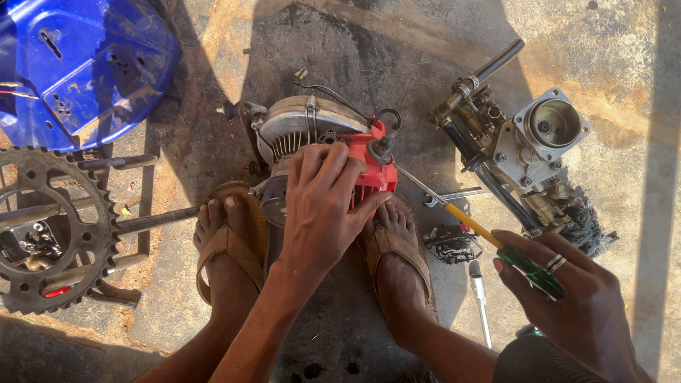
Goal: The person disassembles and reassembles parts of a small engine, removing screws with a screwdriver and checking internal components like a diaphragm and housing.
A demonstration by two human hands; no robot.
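The small engine's ribbed grey metal housing (305, 120) looks dull and grimy, its red plastic cover (372, 167) matt and dusty. The screwdriver's green translucent plastic handle (533, 269) is glossy — its yellow-sleeved metal shaft (454, 213) smooth. The large toothed steel sprocket (53, 230) is worn and greasy. The blue plastic panel (85, 64) shines, though scuffed. The tan leather sandals (227, 245) look rough — like the cracked concrete floor (624, 57).

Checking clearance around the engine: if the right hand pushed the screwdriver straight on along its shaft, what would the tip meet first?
Probably the red engine cover, beside the left hand; depth is unclear.
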